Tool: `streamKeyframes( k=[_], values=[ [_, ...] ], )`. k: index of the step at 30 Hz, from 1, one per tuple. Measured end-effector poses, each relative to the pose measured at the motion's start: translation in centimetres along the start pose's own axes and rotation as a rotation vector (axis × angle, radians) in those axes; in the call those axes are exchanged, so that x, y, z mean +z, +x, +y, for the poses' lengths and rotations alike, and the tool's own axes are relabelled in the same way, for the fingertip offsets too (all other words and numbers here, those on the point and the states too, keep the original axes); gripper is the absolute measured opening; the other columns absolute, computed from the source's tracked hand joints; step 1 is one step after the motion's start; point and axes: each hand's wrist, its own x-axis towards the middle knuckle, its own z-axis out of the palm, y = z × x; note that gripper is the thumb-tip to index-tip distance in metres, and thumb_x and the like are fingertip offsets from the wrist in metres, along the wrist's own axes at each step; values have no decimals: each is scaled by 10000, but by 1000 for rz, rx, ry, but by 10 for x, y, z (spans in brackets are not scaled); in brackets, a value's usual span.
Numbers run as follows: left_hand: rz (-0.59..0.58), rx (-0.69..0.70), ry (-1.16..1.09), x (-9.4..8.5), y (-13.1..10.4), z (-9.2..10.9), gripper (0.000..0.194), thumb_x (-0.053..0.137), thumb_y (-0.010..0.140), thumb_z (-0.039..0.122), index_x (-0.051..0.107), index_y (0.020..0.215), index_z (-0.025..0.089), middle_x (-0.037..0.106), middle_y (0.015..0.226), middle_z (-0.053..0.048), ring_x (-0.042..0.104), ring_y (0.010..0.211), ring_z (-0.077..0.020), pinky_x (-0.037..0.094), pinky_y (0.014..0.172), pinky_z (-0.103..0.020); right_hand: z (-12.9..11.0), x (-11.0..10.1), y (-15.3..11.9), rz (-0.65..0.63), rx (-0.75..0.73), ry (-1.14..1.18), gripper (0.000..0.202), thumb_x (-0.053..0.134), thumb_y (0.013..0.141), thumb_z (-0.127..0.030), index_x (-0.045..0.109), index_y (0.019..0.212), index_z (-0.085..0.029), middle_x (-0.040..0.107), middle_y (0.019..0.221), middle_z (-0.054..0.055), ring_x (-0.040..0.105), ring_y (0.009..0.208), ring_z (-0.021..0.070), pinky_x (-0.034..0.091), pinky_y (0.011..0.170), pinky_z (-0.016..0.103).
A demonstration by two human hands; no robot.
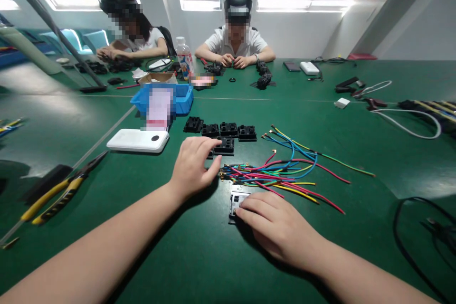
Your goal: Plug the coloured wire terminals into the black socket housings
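Note:
My left hand (195, 166) hovers over the table with thumb and forefinger apart. Its forefinger reaches the edge of a black plastic housing (225, 146), and it partly hides a smaller black part beside that. Several similar black housings (228, 129) lie in a row just behind. Closer to me, my right hand (278, 225) has its fingers closed over another housing (234, 205), black with a pale top, which rests on the table; its right side is hidden. Between the hands and to the right spreads a bundle of coloured wires (281, 175) with small metal terminals on their left ends.
Yellow-handled pliers (67, 192) lie at the left, below a white power bank (138, 140). A phone (159, 109) leans on a blue bin (184, 99). Black cable (395, 228) curls at the right. Two people (237, 42) sit across the green table (171, 266).

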Motion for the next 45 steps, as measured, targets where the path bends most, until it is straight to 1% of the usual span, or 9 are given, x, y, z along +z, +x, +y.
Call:
streamKeyframes(
  k=[5,9,14,18,26,29,34,38,45],
  values=[
    [-160,46,-183,-8,-13,8,134,496,880,240,586,970,199,631,847,-47,574,799,-192,472,748,-338,3,8,2,32,8,20,325,462,895,-99,586,1191,-148,676,1115,110,584,1047,217,500,894,387],
    [-301,58,-306,-12,-22,22,143,470,892,230,606,864,198,648,787,-38,586,748,-172,473,713,-309,6,16,6,43,40,4,380,487,886,-102,570,1250,-173,636,1210,138,574,1101,228,506,895,411],
    [-500,37,-443,-9,-28,23,134,510,860,223,610,944,196,634,839,-30,577,758,-159,480,708,-281,8,18,6,100,31,8,354,534,874,-144,600,1220,-177,641,1181,146,585,1081,233,521,873,413],
    [-594,2,-527,-5,-26,17,156,512,875,243,608,987,190,599,865,-24,546,771,-153,464,717,-274,9,18,6,104,28,31,348,520,873,-148,605,1209,-179,654,1141,134,585,1062,235,523,861,419],
    [-655,-54,-598,-4,-26,17,196,530,869,248,554,1054,190,586,896,-8,530,768,-138,457,700,-257,7,13,3,53,14,41,402,509,871,-125,556,1269,-163,605,1257,136,532,1154,249,482,951,446],
    [-664,-66,-592,-3,-26,18,208,540,857,254,558,1055,193,581,878,-5,522,756,-141,449,691,-260,7,8,0,87,32,63,403,526,856,-110,541,1252,-182,585,1275,136,533,1144,238,482,943,427],
    [-648,-79,-584,-3,-25,18,182,536,841,224,577,1013,182,575,872,-10,509,746,-142,428,685,-265,6,5,-5,153,114,42,253,559,847,-124,577,1093,-180,656,1045,107,586,940,211,507,800,362],
    [-651,-83,-593,-4,-25,17,168,524,861,243,582,1003,173,571,853,-5,507,735,-134,421,681,-256,6,5,-5,108,158,52,157,571,867,-178,588,1023,-177,674,930,74,591,816,181,483,719,313],
    [-688,-138,-612,-4,-22,21,187,571,843,237,586,1014,163,547,851,7,494,749,-125,408,688,-242,6,5,-4,51,170,72,151,553,861,-142,596,1005,-155,662,823,45,557,695,150,414,623,266]
  ],
)
